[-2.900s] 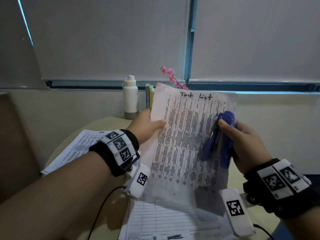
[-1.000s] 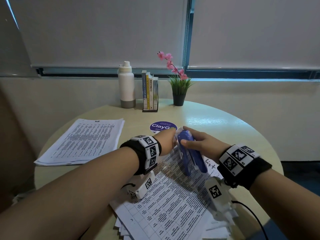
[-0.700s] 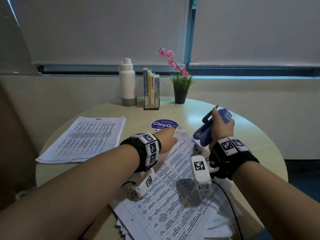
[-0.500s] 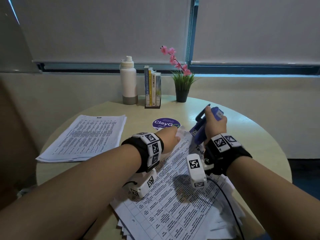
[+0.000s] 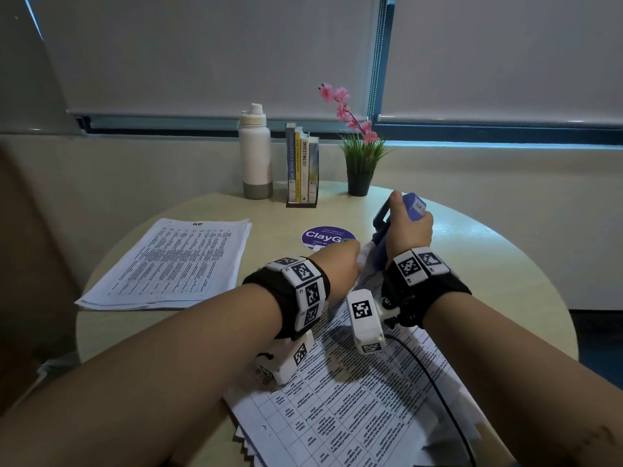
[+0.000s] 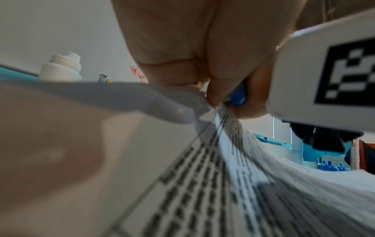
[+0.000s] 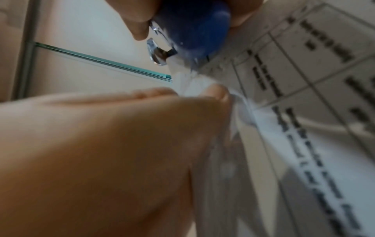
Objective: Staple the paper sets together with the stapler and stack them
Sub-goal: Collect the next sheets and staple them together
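Drawn blinds and a pale wall back a round table (image 5: 505, 264) where both hands meet over the far corner of the paper set (image 5: 354, 399). That set lies under the forearms, fanned loosely over more sheets beneath. The left hand (image 5: 340, 264) pinches its far corner, lifting it slightly off the table, most likely to keep the sheets aligned and offer the corner to the tool. The right hand (image 5: 409, 230) is wrapped around the blue stapler (image 5: 416, 205), held nose-down just beside the left fingertips; in the wrist views the stapler's mouth sits at the paper's corner. Whether the corner is fully inside the mouth is too blurred to tell. Squeezing looks like the step in hand.

Well to the left of the left hand lies a second stack of papers (image 5: 175, 261), probably where finished sets go. Beyond the hands sit a purple sticker (image 5: 320, 235), a white bottle (image 5: 255, 160), books (image 5: 302, 166) and a potted plant (image 5: 360, 163), none blocking the way.
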The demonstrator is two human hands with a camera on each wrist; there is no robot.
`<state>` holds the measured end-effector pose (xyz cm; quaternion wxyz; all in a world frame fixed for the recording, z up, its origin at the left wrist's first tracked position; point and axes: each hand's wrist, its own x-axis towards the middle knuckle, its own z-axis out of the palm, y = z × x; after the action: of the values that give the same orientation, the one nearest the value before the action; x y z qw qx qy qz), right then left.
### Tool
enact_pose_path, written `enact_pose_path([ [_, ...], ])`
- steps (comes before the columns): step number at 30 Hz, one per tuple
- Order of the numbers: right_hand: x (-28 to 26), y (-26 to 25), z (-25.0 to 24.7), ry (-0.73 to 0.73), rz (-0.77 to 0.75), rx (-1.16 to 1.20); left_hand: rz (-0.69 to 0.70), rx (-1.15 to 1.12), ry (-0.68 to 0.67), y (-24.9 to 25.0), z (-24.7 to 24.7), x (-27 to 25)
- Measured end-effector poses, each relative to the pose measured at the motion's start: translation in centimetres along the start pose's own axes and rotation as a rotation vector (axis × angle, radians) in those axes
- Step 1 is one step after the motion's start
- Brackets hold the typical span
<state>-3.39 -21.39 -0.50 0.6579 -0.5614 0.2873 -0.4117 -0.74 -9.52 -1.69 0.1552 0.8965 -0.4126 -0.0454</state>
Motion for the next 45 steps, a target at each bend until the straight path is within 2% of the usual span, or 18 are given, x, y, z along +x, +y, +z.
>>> enact_pose_path([
  [4, 0.0, -0.1, -0.3, 0.010, 0.013, 0.013, -0.010, -0.045, 0.015, -0.2, -0.1, -0.1],
  [10, -0.3, 0.3, 0.0, -0.016, 0.085, -0.009, -0.024, 0.004, -0.032, 0.1, -0.4, -0.3],
  [19, 0.2, 0.2, 0.3, -0.054, 0.003, -0.026, -0.044, -0.009, -0.006, 0.3, -0.6, -0.5],
  [26, 0.1, 0.5, 0.3, -0.098, 0.013, -0.015, -0.055, -0.034, -0.010, -0.4, -0.5, -0.3],
  [34, 0.5, 1.0, -0.3, -0.061, 0.045, 0.040, -0.064, -0.022, -0.016, -0.4, -0.5, -0.2],
  [39, 0.1, 0.4, 0.9, -0.086, -0.048, -0.015, -0.058, -0.039, -0.002, -0.1, -0.2, -0.1],
  [41, 0.0, 0.3, 1.3, -0.076, -0.042, -0.012, -0.055, -0.022, 0.018, -0.1, -0.3, -0.1],
  [45, 0.1, 0.4, 1.6, -0.060, -0.045, -0.025, -0.039, -0.066, -0.032, -0.3, -0.4, -0.1],
])
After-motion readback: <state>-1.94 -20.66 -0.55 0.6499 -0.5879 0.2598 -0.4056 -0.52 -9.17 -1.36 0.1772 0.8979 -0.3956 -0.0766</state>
